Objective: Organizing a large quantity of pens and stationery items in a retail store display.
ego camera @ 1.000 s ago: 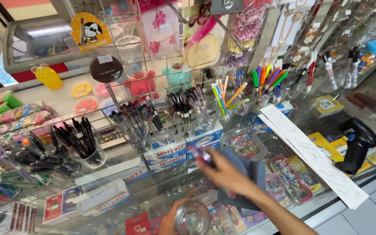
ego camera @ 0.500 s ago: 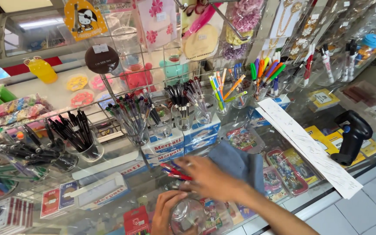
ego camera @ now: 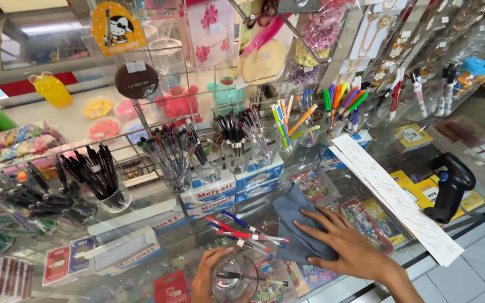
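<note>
Left hand (ego camera: 211, 278) now cups glass (ego camera: 234, 278), pens (ego camera: 242, 233) spilled beyond grip | right hand (ego camera: 346, 244) spread flat on cloth (ego camera: 290, 210), shifted nearer | bench (ego camera: 158, 216) wiping underway

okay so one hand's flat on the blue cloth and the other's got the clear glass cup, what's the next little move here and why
Probably sweep the right hand with the blue cloth a little toward the loose pens lying on the glass counter. The palm lies flat on the cloth with fingers spread, and the left hand grips the clear glass cup, tipped on its side beside those pens.
</note>
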